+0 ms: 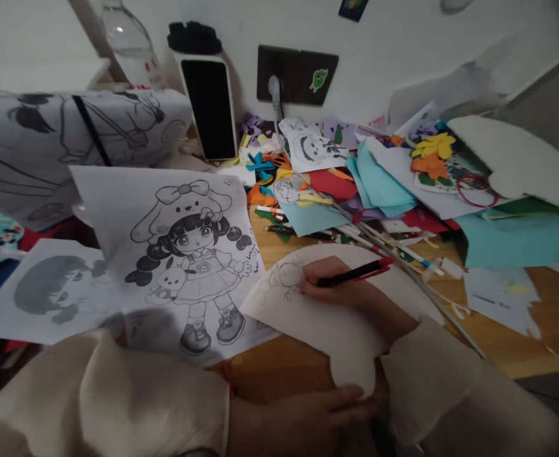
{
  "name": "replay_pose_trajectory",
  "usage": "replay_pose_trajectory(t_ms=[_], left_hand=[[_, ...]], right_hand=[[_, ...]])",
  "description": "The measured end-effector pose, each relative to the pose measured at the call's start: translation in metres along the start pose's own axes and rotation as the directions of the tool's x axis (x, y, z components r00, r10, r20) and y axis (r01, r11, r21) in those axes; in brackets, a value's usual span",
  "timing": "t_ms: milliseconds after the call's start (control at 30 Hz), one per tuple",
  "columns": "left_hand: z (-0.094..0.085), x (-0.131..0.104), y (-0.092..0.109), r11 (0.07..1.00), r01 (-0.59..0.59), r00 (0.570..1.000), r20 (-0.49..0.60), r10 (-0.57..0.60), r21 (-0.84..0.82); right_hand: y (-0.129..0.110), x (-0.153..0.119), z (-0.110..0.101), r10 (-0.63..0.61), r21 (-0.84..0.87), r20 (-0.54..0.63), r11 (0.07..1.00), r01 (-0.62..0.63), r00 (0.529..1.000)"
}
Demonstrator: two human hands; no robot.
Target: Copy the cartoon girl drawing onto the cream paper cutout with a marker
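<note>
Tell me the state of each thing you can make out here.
Black-and-red pen: gripped by right hand
White paper cutout: partly sketched, left hand at its lower edge
Girl drawing: face up, black-and-white
Phone: propped upright, screen dark
Black-lidded tumbler: standing upright
Plug: in wall socket
Clear bottle: upright

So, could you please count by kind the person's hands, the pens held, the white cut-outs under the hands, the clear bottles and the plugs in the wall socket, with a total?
Hands: 2 (left hand, right hand)
Held pen: 1
White cut-out: 1
Clear bottle: 1
Plug: 1
Total: 6
</note>
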State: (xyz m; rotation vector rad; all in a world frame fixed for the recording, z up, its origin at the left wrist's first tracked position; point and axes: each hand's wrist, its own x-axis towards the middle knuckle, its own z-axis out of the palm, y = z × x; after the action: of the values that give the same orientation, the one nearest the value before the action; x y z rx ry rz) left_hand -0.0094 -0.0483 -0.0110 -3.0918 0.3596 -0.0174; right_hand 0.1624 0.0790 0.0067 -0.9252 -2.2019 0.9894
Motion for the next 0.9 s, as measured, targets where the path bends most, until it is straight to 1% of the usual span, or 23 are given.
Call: replay_pose_trajectory(t_ms=[100,233,367,533,700,767,900], left_hand=[[-0.0007,-0.0006,-0.0011,1.0,0.015,1.0,-0.014,-0.015,-0.01],[0.0,-0.0013,-0.0042,0.999,-0.012,0.999,-0.034,0.01,-0.047],[0.0029,0.0,-0.0028,0.999,-0.003,1.0,-0.021,0.002,-0.054],[0.0046,0.0007,0.0011,1.0,-0.003,1.0,0.007,0.004,-0.024],[0.0002,-0.0017,-0.003,0.999,-0.002,0.998,-0.069,0.0,-0.041],[-0.0026,-0.002,-0.0042,0.999,0.002,0.998,-0.059,-0.005,-0.047],[-0.0045,-0.0011,-0.0029,0.998,0.003,1.0,-0.004,-0.003,-0.056]], right_hand=[[-0.0012,0.0005,-0.0014,0.021,-0.01,-0.009,1.0,-0.021,1.0],[-0.0008,0.0002,-0.0012,0.033,-0.027,-0.043,0.999,-0.034,0.999],[-0.0005,-0.0001,-0.0007,0.022,-0.029,-0.051,0.999,-0.024,0.998],[-0.002,0.0,-0.0015,0.031,-0.02,-0.04,0.999,-0.031,0.999],[0.0008,-0.0012,-0.0016,0.026,-0.007,-0.033,1.0,-0.026,0.999],[0.002,-0.0014,-0.0015,0.027,-0.005,-0.022,1.0,-0.027,0.999],[0.0037,-0.0015,-0.0016,0.035,-0.004,-0.02,0.999,-0.035,0.999]])
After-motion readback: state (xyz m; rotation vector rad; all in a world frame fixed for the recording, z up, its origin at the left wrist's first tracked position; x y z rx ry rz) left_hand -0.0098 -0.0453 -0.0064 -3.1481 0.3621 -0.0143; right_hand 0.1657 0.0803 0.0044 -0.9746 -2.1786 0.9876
